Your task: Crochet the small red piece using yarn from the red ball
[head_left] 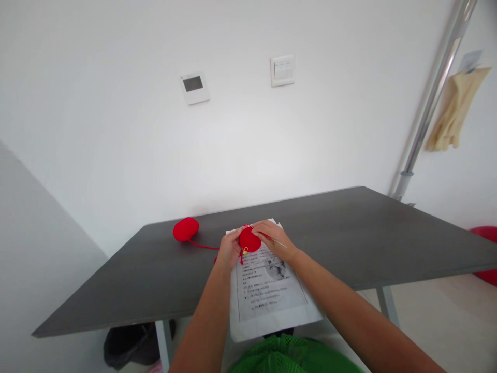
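Observation:
Between my two hands is a round red crochet piece [250,240]. My left hand [230,247] grips its left edge. A small yellow stitch marker [245,251] and a short red tail hang at its lower left. My right hand [274,237] is closed around a thin crochet hook [278,242], its fingers at the piece's upper right edge; the hook's tip is hidden. Red yarn [204,246] runs from my left hand to a red yarn ball [186,229] on the table's left part. Beneath my hands lies a printed sheet [267,305] with text and a picture.
The dark grey table [334,223] stands against a white wall. The sheet overhangs its front edge. Below at left is a black bin [132,344]. A metal pole [430,98] and hanging pale gloves [458,109] are at right, with a red container [485,254] low down.

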`<state>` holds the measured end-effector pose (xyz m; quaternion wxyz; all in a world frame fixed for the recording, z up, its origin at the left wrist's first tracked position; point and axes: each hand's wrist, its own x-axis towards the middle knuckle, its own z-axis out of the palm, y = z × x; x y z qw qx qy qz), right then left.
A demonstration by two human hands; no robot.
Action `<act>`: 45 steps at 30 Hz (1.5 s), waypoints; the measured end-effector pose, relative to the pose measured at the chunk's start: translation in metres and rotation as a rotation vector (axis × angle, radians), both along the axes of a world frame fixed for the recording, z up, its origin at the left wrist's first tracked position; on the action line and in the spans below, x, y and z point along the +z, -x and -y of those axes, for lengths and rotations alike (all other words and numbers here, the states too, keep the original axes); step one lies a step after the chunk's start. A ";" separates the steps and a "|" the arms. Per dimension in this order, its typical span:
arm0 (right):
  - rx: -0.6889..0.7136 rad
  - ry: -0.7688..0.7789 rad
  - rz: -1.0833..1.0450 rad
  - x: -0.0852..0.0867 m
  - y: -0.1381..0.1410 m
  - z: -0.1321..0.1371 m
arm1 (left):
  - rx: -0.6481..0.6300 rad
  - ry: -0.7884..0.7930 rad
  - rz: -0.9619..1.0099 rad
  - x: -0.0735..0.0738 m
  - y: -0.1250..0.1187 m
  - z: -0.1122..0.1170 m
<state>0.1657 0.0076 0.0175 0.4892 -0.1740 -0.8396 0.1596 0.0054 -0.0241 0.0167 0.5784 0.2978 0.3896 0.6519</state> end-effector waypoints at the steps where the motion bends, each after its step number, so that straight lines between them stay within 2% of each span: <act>1: 0.004 -0.005 -0.001 0.000 0.000 0.000 | -0.007 0.019 0.008 0.000 0.000 0.000; 6: 0.037 0.026 -0.011 0.002 -0.001 0.002 | -0.043 0.117 0.069 0.002 0.001 0.000; 12: 0.112 0.064 -0.015 0.000 -0.001 0.000 | -0.059 0.165 0.052 0.004 0.001 0.003; 21: 0.122 0.162 -0.028 -0.006 0.003 -0.003 | -0.109 0.147 0.007 0.002 0.002 0.002; 27: 0.148 0.203 -0.028 -0.004 0.003 -0.003 | -0.091 0.073 -0.054 -0.003 0.001 0.000; 32: 0.167 0.367 -0.085 0.000 0.003 0.000 | -0.106 0.094 -0.074 -0.005 0.001 0.000; 38: 0.262 0.577 -0.179 0.003 0.002 0.000 | -0.084 0.153 -0.137 -0.004 0.000 0.002; 42: 0.266 0.598 -0.215 0.006 0.002 0.001 | -0.112 0.183 -0.138 -0.004 -0.002 0.003; 45: 0.241 0.592 -0.228 0.009 0.001 0.002 | -0.156 0.140 -0.078 -0.001 -0.003 0.005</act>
